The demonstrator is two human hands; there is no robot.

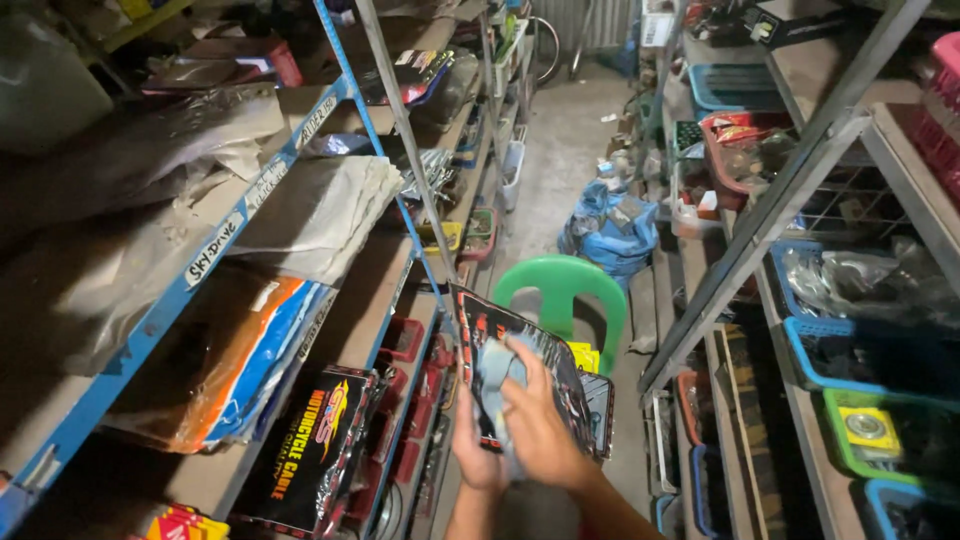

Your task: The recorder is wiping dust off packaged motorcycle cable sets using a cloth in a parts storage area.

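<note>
Bare floor [570,150] runs open up the frame's centre — the green chair [565,290] and blue bag [610,235] block it; packed shelves [300,330] wall both sides.

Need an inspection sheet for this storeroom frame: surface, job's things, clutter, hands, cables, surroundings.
Surface: concrete aisle floor between racks; no worktable seen.
Job's things: flat black-and-red plastic packet, held tilted, with a pale grey cloth against it.
Clutter: blue plastic bag on the floor; green plastic chair standing in the aisle.
Grippers: left hand grips the packet's lower edge; right hand lies over the cloth and packet.
Cables: none loose; one boxed cable pack on the left shelf.
Surroundings: blue metal rack left, grey rack right with coloured baskets.
</note>
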